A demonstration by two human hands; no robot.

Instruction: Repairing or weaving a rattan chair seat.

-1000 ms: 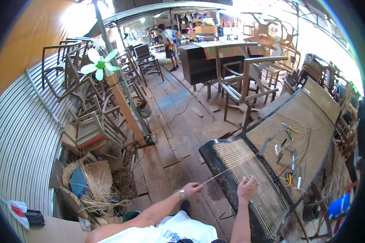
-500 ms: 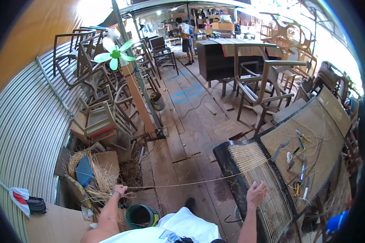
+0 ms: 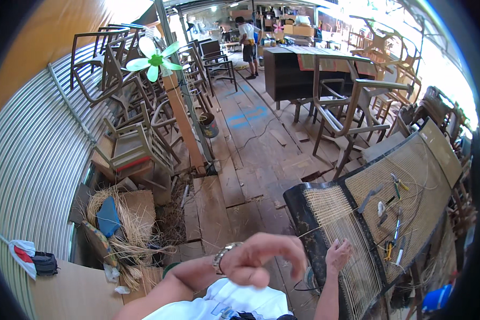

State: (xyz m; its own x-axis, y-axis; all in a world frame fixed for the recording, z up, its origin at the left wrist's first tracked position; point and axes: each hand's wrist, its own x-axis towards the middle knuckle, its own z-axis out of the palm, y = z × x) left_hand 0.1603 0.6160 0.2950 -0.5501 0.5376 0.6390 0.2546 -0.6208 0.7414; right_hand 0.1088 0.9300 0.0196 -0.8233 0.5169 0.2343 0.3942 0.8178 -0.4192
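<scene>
My left hand (image 3: 264, 261), a metal-banded watch on its wrist, is raised in the middle, beside the panel's near-left edge. Its fingers curve downward with the thumb apart from them. A pale cane strand (image 3: 310, 231) crosses the dark panel frame (image 3: 298, 205) toward this hand; its far end is lost behind the fingers. My right hand (image 3: 338, 256) rests over the parallel strands (image 3: 352, 272) of the panel, fingers loosely bent and apart, nothing visible between them. Above it lies a finished stretch of cane weave (image 3: 328, 202).
Pliers (image 3: 397, 184), a screwdriver (image 3: 398, 226) and other hand tools lie on the panel's right woven section. A heap of loose cane (image 3: 138, 234) sits at left on the plank floor (image 3: 250, 170). Stacked chair frames (image 3: 125, 96) and a dark cabinet (image 3: 282, 80) stand farther off; a person (image 3: 248, 45) stands behind.
My left hand has swung from the far left, where it held the strand stretched out, rightward and up toward the panel. My right hand has stayed nearly in place.
</scene>
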